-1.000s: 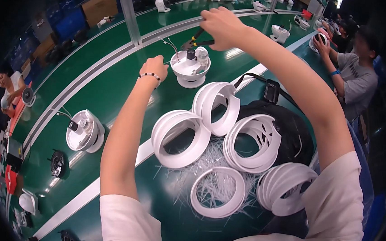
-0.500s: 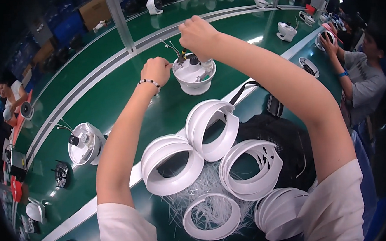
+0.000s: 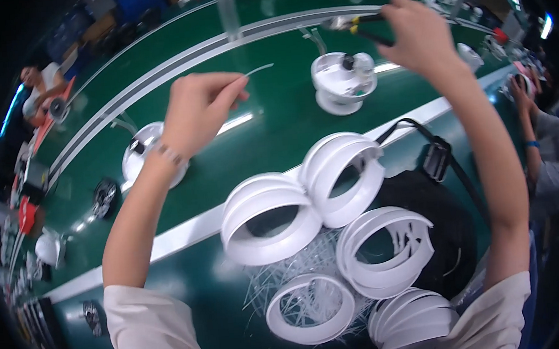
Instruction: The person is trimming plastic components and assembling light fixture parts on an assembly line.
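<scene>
My left hand (image 3: 199, 112) is raised over the green belt, thumb and fingers pinching a thin whitish plastic strip (image 3: 260, 68), like a cut-off cable tie tail. Farther right, my right hand (image 3: 419, 35) is closed around the handles of cutting pliers (image 3: 370, 18) in black and yellow; their jaws point left and are blurred. Between the hands, a white round housing (image 3: 345, 97) stands on the belt, open side up, with a black part inside and loose wires rising at its back. Neither hand touches it. A second white housing (image 3: 135, 163) is partly hidden behind my left wrist.
Stacks of white rings (image 3: 268, 244) and a pile of clear strips (image 3: 316, 303) lie on the near table. Beside them is a black bag (image 3: 451, 226) with a strap. A metal post (image 3: 227, 11) rises beyond the belt. Co-workers sit left and right (image 3: 553, 146).
Both hands have left the housing, the left moving left with the strip, the right moving right with the pliers. The whole view has shifted somewhat.
</scene>
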{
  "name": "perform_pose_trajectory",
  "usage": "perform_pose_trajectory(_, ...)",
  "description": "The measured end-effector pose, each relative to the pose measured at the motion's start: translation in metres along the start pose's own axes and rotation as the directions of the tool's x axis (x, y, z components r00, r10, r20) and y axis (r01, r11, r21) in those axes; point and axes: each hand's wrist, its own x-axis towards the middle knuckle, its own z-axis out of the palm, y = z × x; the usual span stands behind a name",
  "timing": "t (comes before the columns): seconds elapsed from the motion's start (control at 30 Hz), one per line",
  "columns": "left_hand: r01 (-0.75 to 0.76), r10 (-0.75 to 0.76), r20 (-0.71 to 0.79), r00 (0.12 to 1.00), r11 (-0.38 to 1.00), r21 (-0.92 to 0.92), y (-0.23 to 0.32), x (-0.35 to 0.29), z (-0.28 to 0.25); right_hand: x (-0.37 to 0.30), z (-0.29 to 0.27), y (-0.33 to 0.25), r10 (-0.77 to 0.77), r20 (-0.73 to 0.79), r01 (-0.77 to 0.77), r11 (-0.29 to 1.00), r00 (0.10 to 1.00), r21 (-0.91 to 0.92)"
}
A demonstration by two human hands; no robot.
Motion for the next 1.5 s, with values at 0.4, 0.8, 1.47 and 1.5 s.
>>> perform_pose_trajectory(0.4, -0.146, 0.036, 0.451, 0.892, 0.966, 0.211, 0.008, -0.199, -0.077, 0.040, -0.057, -0.118, -0.382, -0.402, 0.509, 0.815, 0.832, 0.278)
perform_pose_trajectory(0.8, -0.102, 0.165, -0.067, 0.984, 0.832, 0.546, -0.135, -0.089, -0.089, 0.126, -0.004, -0.231, -0.692, -0.130, 0.702, 0.681, 0.710, 0.210)
perform_pose_trajectory(1.47, -0.054, 0.137, -0.238, 0.961, 0.945, 0.323, -0.145, -0.035, -0.072, 0.124, 0.000, -0.224, -0.750, 0.039, 0.729, 0.652, 0.660, 0.210)
perform_pose_trajectory(1.5, -0.042, 0.120, -0.231, 0.966, 0.947, 0.317, -0.145, -0.034, -0.069, 0.123, 0.002, -0.225, -0.743, 0.075, 0.718, 0.663, 0.665, 0.210)
